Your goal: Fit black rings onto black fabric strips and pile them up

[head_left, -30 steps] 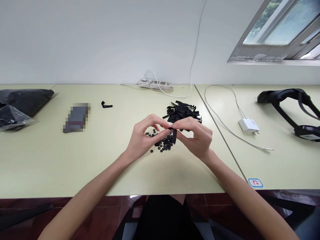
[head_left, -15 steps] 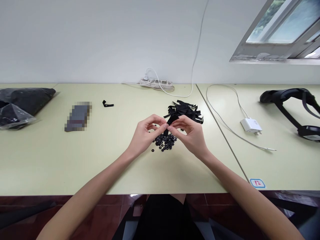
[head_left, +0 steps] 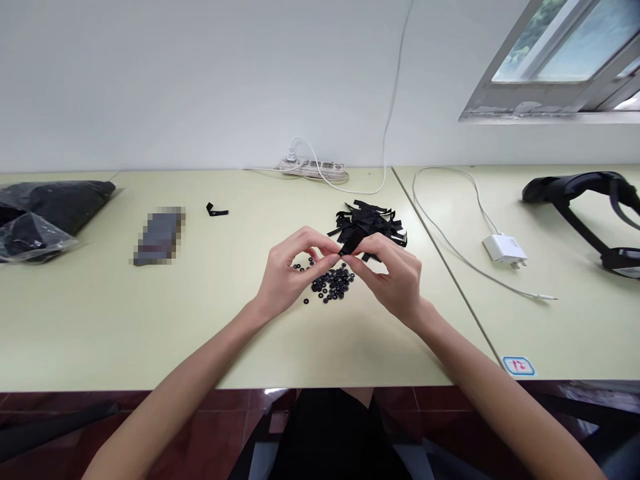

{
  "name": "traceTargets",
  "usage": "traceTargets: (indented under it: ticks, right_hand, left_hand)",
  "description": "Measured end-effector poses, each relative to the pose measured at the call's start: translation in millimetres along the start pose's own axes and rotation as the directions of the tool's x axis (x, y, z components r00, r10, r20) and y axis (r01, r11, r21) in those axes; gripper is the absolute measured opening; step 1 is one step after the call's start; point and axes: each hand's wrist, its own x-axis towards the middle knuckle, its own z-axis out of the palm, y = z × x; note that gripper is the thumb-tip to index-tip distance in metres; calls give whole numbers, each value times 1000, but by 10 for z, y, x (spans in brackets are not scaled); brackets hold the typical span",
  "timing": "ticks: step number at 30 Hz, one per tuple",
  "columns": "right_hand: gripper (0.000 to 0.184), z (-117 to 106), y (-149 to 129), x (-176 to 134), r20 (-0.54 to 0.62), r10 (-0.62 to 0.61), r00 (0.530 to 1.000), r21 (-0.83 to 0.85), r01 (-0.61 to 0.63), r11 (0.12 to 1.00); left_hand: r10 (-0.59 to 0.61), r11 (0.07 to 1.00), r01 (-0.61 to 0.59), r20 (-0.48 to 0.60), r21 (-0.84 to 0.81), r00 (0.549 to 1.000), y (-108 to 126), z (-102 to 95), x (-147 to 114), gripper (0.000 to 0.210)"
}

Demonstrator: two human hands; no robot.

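Above the pale tabletop (head_left: 200,327), the left hand (head_left: 295,270) and the right hand (head_left: 393,273) met tip to tip, each pinched narrow on one black strip (head_left: 354,241) that slanted up toward the right. Their grip covered its lower end, so the detail there could not be told. Just behind lay a heap of black strips (head_left: 370,217), partly hidden by the right hand and the held piece; nearer the front lay small black rings (head_left: 333,283) — some half-screened by the left hand. Farther left were a lone bent strip (head_left: 219,213), a pixelated dark object (head_left: 159,235) and a dark-filled plastic bag (head_left: 65,200). A power strip (head_left: 315,168) sat by the wall (head_left: 200,87). Off to the right — well apart — lay a white charger (head_left: 505,249) with its cable (head_left: 543,297), a black headset (head_left: 543,190) and a numbered label (head_left: 519,365).
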Motion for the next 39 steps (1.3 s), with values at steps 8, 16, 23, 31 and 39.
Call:
traceTargets:
  ticks: [8,16,23,31,39]
  right_hand:
    - [5,16,-73,-3,84,306,948,158,-315,936]
    - [13,19,-43,13,227,537,812,421,-579,698]
    - [16,-33,7,46,321,594,738,422,-673,607]
    - [23,-14,86,23,435,659,614,494,-774,395]
    - [20,-26,29,44,395,635,663,448,-743,497]
  left_hand:
    - [-160,986,160,-4,-38,987,27,3,0,11]
    - [-318,927,319,39,-197,947,-22,3,7,14]
    - [-371,897,386,106,-215,922,-30,-1,25,22]
    - [-407,872,425,123,-244,905,-25,6,20,18]
    - [-416,875,434,124,-216,901,-26,1,16,18]
